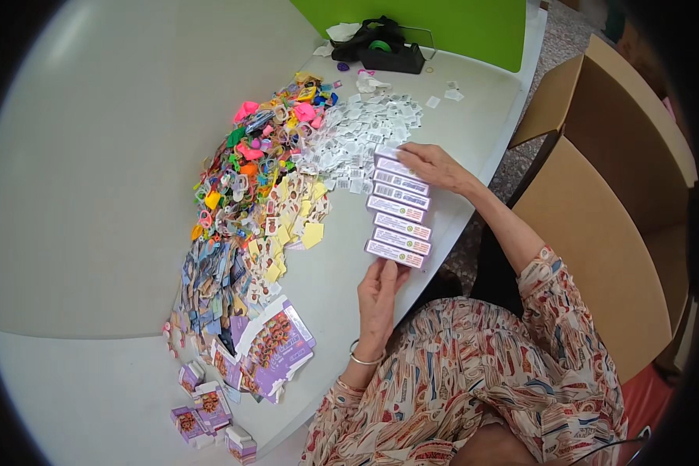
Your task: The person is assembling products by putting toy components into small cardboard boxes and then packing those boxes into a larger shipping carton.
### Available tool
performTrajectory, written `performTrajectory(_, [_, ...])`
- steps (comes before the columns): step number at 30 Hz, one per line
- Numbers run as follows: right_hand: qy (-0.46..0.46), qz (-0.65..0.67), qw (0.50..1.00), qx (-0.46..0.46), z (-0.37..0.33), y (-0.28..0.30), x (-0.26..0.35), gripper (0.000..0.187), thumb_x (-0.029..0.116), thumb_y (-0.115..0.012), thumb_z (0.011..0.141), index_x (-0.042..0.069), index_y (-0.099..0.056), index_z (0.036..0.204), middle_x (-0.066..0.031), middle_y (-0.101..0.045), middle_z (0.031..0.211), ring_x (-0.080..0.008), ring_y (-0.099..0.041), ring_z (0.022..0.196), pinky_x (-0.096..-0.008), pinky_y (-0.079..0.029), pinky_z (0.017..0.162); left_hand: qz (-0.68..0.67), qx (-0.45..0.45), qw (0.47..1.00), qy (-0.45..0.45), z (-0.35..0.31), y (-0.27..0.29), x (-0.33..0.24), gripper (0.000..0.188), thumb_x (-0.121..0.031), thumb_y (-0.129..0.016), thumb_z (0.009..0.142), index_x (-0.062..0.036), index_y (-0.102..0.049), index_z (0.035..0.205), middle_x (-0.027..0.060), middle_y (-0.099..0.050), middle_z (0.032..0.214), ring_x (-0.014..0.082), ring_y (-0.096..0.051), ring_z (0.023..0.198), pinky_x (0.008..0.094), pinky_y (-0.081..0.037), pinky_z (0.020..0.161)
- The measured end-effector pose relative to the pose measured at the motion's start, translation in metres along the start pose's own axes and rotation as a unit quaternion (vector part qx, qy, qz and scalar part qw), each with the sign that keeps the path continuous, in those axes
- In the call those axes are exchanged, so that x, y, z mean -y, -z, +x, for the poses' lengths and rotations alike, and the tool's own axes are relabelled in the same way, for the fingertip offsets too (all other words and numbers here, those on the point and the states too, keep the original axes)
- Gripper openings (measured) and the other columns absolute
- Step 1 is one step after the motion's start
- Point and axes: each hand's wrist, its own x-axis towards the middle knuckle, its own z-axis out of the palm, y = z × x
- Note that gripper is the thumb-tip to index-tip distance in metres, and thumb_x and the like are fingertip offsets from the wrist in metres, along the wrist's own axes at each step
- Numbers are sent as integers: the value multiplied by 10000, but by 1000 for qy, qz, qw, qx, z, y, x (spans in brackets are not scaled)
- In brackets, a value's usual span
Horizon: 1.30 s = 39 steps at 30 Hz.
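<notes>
A row of several small white-and-purple cardboard boxes (398, 225) stands side by side on the table near its edge, their narrow printed sides facing up. My left hand (379, 303) presses its closed fingers against the near end of the row. At the far end, my right hand (435, 165) curls over the last boxes, thumb and fingers closed on them. Between them the row is held together, slightly crooked. Part of the fingers of each hand is hidden by the boxes.
Left of the row lie heaps of small white labels (365, 132), colourful plastic trinkets (245, 171), picture cards (291, 206) and bluish packets (208, 276). Flat purple cartons (279, 349) and folded boxes (212, 404) lie nearer. A black tape dispenser (392, 58) stands behind; an open carton (598, 233) is at right.
</notes>
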Motion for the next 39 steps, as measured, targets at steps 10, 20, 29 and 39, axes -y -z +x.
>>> performTrajectory(10, [-42,306,939,-154,-67,-15,-23,508,433,-268,1031,40,-480,1273,-89,-559,1232,-190,-498,1168,-315,-350,1022,231,-80,941,-236,11,25,11,402,-153,-503,993,38,-424,1338,72,-553,1233,149,-516,1139,284,-386,1005])
performTrajectory(20, [-17,175,982,-68,-86,-29,-11,625,460,-351,987,2,-301,1409,-149,-465,1305,-226,-438,1202,-334,-313,1052,256,-20,943,-211,16,30,28,646,-79,-599,913,42,-234,1432,164,-445,1343,238,-452,1239,351,-329,1066])
performTrajectory(29, [30,180,979,-91,-114,-9,33,708,311,-527,938,10,-126,1438,-222,-338,1393,-282,-342,1322,-380,-307,1092,258,2,948,-188,-2,10,5,522,23,-607,858,89,-357,1312,220,-456,1313,289,-431,1255,383,-289,1097])
performTrajectory(39, [135,15,942,-307,-231,159,143,580,341,-469,984,-1,-178,1351,-225,-372,1322,-286,-390,1266,-393,-346,1047,218,291,884,-294,-21,-142,-95,675,82,-609,805,78,-271,1390,201,-390,1381,302,-387,1313,422,-265,1121])
